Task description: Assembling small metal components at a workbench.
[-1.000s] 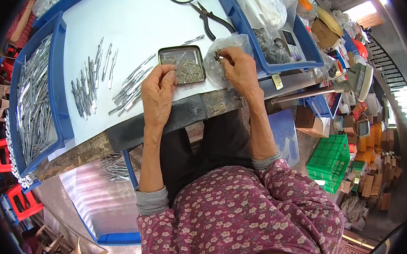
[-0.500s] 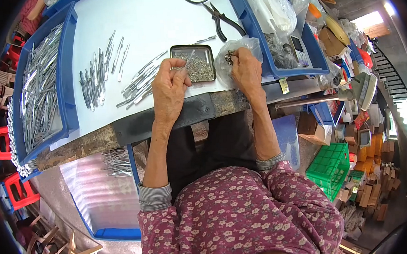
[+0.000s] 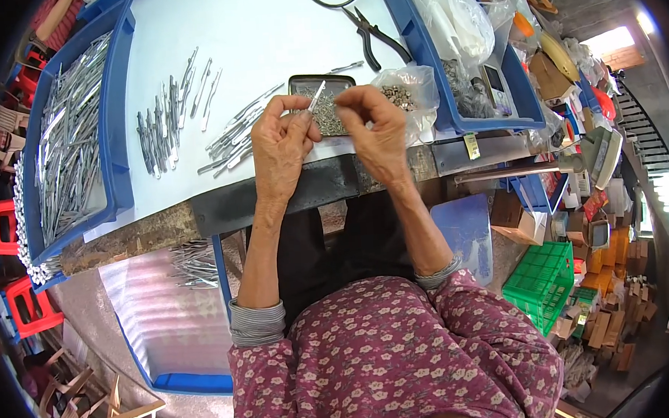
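My left hand (image 3: 279, 147) pinches a thin silvery metal strip (image 3: 317, 95), its tip pointing up and away between thumb and forefinger. Just right of it, my right hand (image 3: 379, 141) has thumb and fingers drawn together; whatever is between them is too small to make out. Beyond both hands lies a dark shallow tin (image 3: 307, 80) of tiny metal parts (image 3: 327, 119), partly covered by the fingers. A clear plastic bag (image 3: 424, 85) with small brownish metal pieces (image 3: 396, 96) sits right of the right hand. Left of my left hand, several similar strips (image 3: 231, 142) lie in a loose pile.
A blue bin (image 3: 120, 145) full of metal strips stands at the left. Black-handled pliers (image 3: 374, 38) lie near a second blue bin (image 3: 490, 123) holding bags and a small device. More strips (image 3: 163, 131) rest on the white tabletop (image 3: 239, 31). The worn table edge (image 3: 272, 190) runs before me.
My right hand has moved left from the plastic bag toward my left hand, uncovering the small pieces in the bag. The left hand still holds the strip, now more clearly seen.
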A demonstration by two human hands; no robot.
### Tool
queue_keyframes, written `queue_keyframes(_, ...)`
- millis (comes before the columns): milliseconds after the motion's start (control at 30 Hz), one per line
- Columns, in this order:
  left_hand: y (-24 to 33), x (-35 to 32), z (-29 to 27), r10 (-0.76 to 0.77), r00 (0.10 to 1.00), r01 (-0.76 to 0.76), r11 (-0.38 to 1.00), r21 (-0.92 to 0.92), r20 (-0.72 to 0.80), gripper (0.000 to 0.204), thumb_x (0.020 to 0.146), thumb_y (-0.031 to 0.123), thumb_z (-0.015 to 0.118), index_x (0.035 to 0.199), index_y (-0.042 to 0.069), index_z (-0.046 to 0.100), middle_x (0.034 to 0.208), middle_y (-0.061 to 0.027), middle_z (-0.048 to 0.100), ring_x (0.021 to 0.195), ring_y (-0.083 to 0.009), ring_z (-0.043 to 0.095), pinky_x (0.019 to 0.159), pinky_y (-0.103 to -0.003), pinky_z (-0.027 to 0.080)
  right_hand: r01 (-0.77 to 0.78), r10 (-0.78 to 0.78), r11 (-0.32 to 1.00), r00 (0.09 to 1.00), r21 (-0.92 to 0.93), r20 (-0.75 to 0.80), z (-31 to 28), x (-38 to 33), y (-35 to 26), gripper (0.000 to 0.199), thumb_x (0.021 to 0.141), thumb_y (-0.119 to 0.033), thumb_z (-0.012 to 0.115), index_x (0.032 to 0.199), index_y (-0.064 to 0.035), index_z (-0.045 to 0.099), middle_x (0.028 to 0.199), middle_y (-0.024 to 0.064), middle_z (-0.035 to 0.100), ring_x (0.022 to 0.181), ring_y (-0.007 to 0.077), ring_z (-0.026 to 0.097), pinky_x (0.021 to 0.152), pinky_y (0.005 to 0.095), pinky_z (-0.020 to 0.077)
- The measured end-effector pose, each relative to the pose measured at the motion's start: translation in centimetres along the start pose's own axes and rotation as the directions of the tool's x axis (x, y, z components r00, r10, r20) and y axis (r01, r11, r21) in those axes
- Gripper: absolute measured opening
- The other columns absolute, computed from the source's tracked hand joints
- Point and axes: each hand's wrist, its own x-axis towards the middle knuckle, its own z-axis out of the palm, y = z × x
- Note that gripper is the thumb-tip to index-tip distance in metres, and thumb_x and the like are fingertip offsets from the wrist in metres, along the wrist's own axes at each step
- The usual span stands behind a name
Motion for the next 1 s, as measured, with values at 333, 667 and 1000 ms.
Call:
queue_keyframes(333, -0.1, 0.0, -0.1, 0.02, 1.0, -0.02, 0.999, 0.027, -0.019, 0.01, 0.084, 0.003, 0.048, 0.09, -0.002, 0.053, 0.058, -0.0002, 0.052, 0.047, -0.0008, 0.04, 0.04, -0.014, 0.029, -0.077, 0.075, 0.982, 0.997, 0.173, 0.018, 1.9, 0.0, 0.5, 0.018, 0.075, -0.001, 0.062, 0.091, 0.001, 0.055, 0.08, 0.0054, 0.061, 0.073, 0.0087, 0.058, 0.063, 0.0197, 0.0464)
queue_keyframes(667, -0.2, 0.0, -0.2, 0.011, 0.999, -0.01, 1.0, 0.026, -0.036, 0.01, 0.083, 0.003, 0.049, 0.09, -0.002, 0.053, 0.058, -0.0001, 0.051, 0.05, -0.0017, 0.042, 0.042, -0.015, 0.031, -0.048, 0.046, 0.983, 0.999, 0.18, 0.018, 2.1, 0.0, 1.0, 0.017, 0.074, 0.002, 0.062, 0.089, 0.0021, 0.054, 0.081, 0.0062, 0.061, 0.074, 0.0095, 0.059, 0.064, 0.019, 0.0472)
queue_keyframes(1000, 0.2, 0.1, -0.3, 0.005, 0.999, -0.006, 1.0, -0.013, -0.037, 0.011, 0.082, 0.003, 0.051, 0.091, -0.003, 0.054, 0.057, -0.0002, 0.05, 0.047, -0.0015, 0.04, 0.04, -0.014, 0.028, 0.04, -0.045, 0.991, 0.998, 0.127, 0.036, 1.7, 0.7, 0.9, 0.018, 0.074, 0.0, 0.064, 0.089, 0.0008, 0.054, 0.08, 0.0042, 0.061, 0.075, 0.0092, 0.059, 0.064, 0.0201, 0.0475)
